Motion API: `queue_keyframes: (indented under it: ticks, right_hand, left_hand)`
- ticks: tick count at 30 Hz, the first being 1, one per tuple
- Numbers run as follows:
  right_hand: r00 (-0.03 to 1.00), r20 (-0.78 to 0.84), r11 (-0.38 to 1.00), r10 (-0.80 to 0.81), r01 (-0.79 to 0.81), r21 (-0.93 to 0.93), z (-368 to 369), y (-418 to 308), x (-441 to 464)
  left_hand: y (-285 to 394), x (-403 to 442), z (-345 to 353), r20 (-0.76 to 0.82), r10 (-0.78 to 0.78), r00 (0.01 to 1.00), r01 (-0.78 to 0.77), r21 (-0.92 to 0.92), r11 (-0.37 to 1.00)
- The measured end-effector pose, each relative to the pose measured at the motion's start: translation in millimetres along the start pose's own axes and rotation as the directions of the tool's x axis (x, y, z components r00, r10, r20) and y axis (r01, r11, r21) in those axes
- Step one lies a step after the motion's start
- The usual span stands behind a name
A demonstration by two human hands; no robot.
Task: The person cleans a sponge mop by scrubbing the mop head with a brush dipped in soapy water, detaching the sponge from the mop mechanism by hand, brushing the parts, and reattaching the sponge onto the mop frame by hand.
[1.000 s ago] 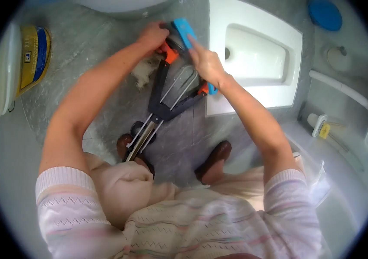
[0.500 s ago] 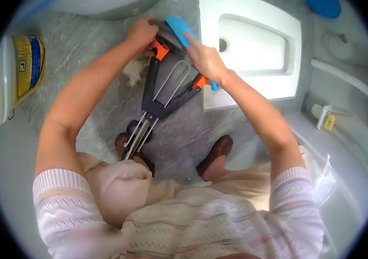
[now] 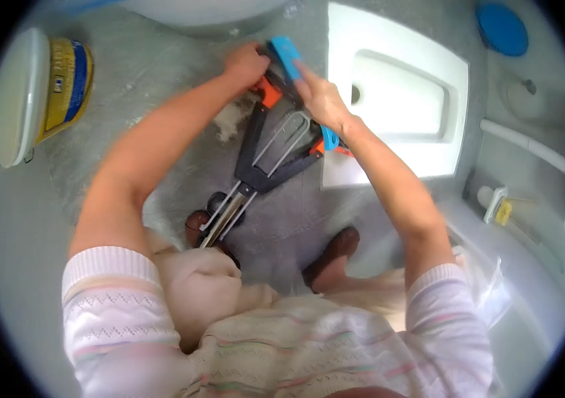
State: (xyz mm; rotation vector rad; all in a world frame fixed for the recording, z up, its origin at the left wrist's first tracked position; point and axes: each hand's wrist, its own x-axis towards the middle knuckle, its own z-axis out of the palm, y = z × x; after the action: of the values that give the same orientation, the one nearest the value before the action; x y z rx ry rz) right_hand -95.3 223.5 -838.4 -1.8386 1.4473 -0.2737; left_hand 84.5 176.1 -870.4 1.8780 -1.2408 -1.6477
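A Y-shaped frame with black arms, orange joints and metal rods [image 3: 258, 171] stands between my feet, its forked end pointing away from me. My left hand [image 3: 246, 65] is closed around the dark end of its left arm, just past an orange joint. Fingers of my right hand [image 3: 324, 101] wrap around a long blue brush-like tool [image 3: 287, 56], which has a loop at its near end. The tool lies against the dark bar across the frame's far end. Its underside is hidden, so bristles cannot be made out.
A white squat toilet [image 3: 398, 156] is set in the floor at the right. To the left stands a yellow and blue bucket [image 3: 65, 86] with a white lid. A blue round object [image 3: 502, 29] sits at top right, above a white pipe [image 3: 527, 142].
The whole view has shifted, so everything sits lower and further right. My right hand and the blue tool have moved slightly along the frame's far bar. Both grips stay the same.
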Motion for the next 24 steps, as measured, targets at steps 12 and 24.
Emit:
queue_keyframes:
  ticks: [12, 24]
  right_hand:
    - [0.884, 0.0, 0.621, 0.468, -0.329, 0.712, -95, -6, -52]
    - [0.999, 0.035, 0.938, -0.021, 0.007, 0.348, -250, -171, 30]
  left_hand:
    - [12, -29, -92, 0.275, -0.021, 0.961, 0.093, -0.251, 0.964]
    - [114, -82, -258, -0.708, 0.29, 0.644, -0.555, -0.172, 0.814]
